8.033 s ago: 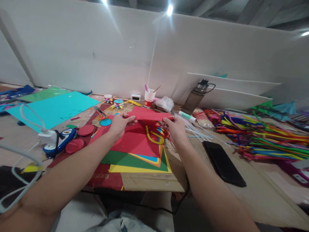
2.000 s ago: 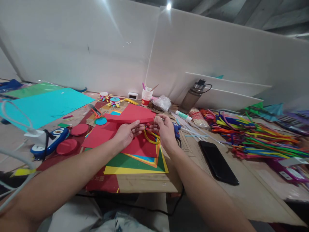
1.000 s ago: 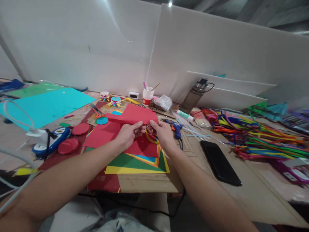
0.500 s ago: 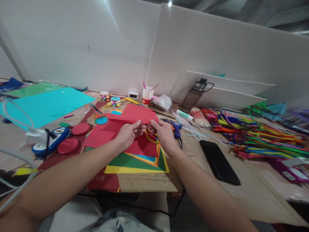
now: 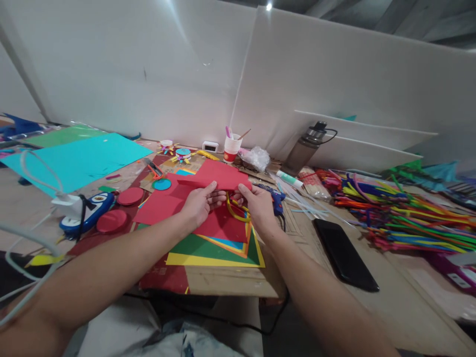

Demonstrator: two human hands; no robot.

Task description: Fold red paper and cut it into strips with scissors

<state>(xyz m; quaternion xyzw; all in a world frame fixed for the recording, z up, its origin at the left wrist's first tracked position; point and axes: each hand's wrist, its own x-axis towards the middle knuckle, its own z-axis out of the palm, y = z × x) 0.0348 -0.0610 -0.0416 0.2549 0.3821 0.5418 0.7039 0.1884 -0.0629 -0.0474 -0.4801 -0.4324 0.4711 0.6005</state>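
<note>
A red paper sheet (image 5: 223, 172) with a folded-up near edge is between my two hands. My left hand (image 5: 201, 202) pinches its near edge, thumb on top and fingers underneath. At the right end of the same edge, my right hand (image 5: 255, 201) is closed on the sheet. A yellow loop (image 5: 237, 214), like a scissors handle, shows just under my right fingers; whether they hold it or it lies on the paper, I cannot tell. Below are more red paper (image 5: 158, 206) and a stack of coloured sheets (image 5: 219, 255).
Right of my hands lie a blue glue gun (image 5: 277, 201) and a black phone (image 5: 345, 254). Pipe cleaners (image 5: 405, 213) are heaped farther right. Behind stand a paper cup (image 5: 232, 148) and a bottle (image 5: 305, 148). Red discs (image 5: 111, 220) and a blue power strip (image 5: 89, 213) lie left.
The whole view has shifted slightly, so things appear a little farther right. Both hands keep their hold on the red sheet, and more of the yellow loop shows.
</note>
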